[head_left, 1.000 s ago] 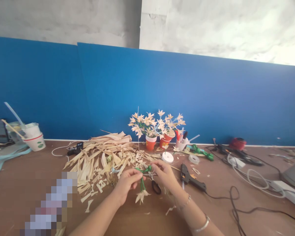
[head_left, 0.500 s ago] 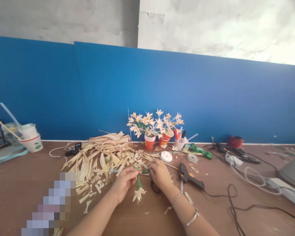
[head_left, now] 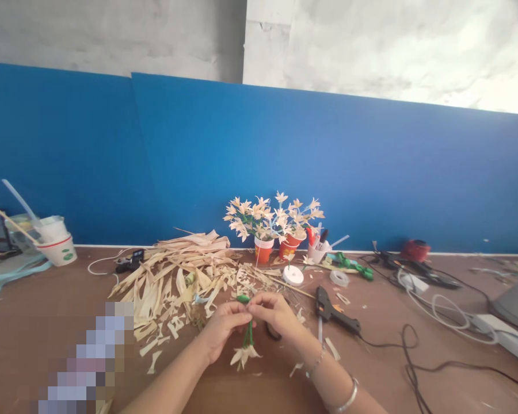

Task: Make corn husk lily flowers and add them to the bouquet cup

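Pinched in my left hand is an artificial flower with pale petals, hanging head down on thin green stems. My right hand is closed too, its fingertips meeting the left ones at the top of the stems. Beside these fingertips shows a piece of green tape, which my right fingers appear to grip; their exact hold is partly hidden. Under my right hand lies a dark ring-shaped object, mostly covered.
Dried husk strips are heaped at left. Behind my hands stand red cups of finished flowers and a white tape roll. To the right lie a glue gun, a clear tape roll and black cables.
My right hand has moved left, from holding the green strip out to the side to meeting my left fingertips. The hanging flower has dropped slightly lower.
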Demonstrator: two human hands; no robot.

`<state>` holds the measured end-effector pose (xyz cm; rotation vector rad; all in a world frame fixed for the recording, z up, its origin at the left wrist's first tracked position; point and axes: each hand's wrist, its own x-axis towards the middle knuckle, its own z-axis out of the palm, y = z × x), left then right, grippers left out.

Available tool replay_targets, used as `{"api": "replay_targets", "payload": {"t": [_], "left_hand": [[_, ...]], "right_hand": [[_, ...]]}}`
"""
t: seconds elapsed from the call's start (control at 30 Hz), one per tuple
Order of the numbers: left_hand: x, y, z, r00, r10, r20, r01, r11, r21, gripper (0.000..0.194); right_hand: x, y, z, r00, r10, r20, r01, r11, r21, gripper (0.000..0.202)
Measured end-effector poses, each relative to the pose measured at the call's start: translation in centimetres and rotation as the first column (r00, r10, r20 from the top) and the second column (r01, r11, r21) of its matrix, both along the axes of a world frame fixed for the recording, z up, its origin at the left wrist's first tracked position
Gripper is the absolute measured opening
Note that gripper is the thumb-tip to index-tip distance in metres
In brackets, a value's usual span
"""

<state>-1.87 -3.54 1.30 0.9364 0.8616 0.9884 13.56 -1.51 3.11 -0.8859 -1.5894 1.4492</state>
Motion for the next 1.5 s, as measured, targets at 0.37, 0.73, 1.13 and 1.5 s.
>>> {"api": "replay_targets", "payload": {"t": [0.37,0.73,1.13,1.5], "left_hand": [[0.5,0.2,-0.2,0.983,0.149,-0.106,-0.136,0.983,0.127,0.027],[0.8,0.0,0.3,0.886,0.348,-0.307,-0.254,0.917,0.308,0.018],[0.9,0.1,0.0,0.949,0.246,-0.197,-0.215,0.962,0.166,0.018],[0.8,0.0,0.4,0.962,0.245,-0.116,-0.239,0.969,0.070,0.028]], "right_hand": [[0.4,0.8,-0.5,0.958,-0.284,-0.033,0.285,0.945,0.161,0.028],[0.1,0.6,-0.7,0.958,-0.286,-0.039,0.288,0.943,0.164,0.028],[0.1,0.5,-0.6,0.967,-0.255,-0.031,0.257,0.960,0.111,0.025],[4.9,1.2,2.4,0.867,-0.237,0.439,0.104,0.946,0.306,0.021]]}}
